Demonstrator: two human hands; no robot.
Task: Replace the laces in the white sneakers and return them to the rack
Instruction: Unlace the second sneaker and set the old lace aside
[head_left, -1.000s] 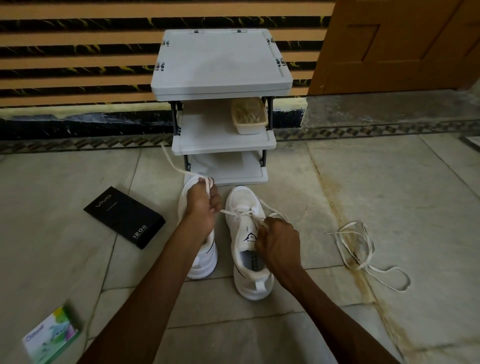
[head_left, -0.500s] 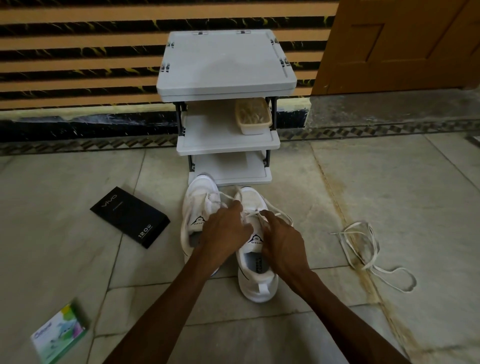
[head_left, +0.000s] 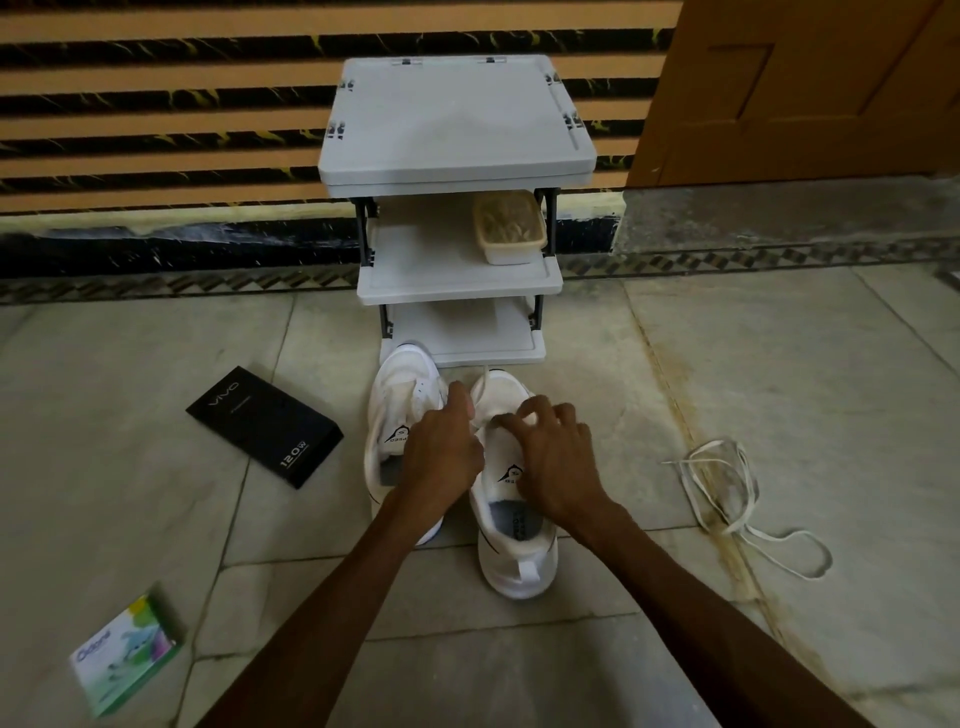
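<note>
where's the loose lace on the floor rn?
Head view: the loose lace lies on the floor tiles, right of the right sneaker and the right hand, touching neither.

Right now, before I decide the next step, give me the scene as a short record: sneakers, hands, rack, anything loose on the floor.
sneakers: left sneaker and right sneaker side by side on the floor, toes toward the rack
left hand: pinches a lace above the right sneaker's toe
right hand: fingers curled over that sneaker's lacing; grip hidden
rack: container on middle shelf
floor: loose lace at right; black box and green box at left
</note>
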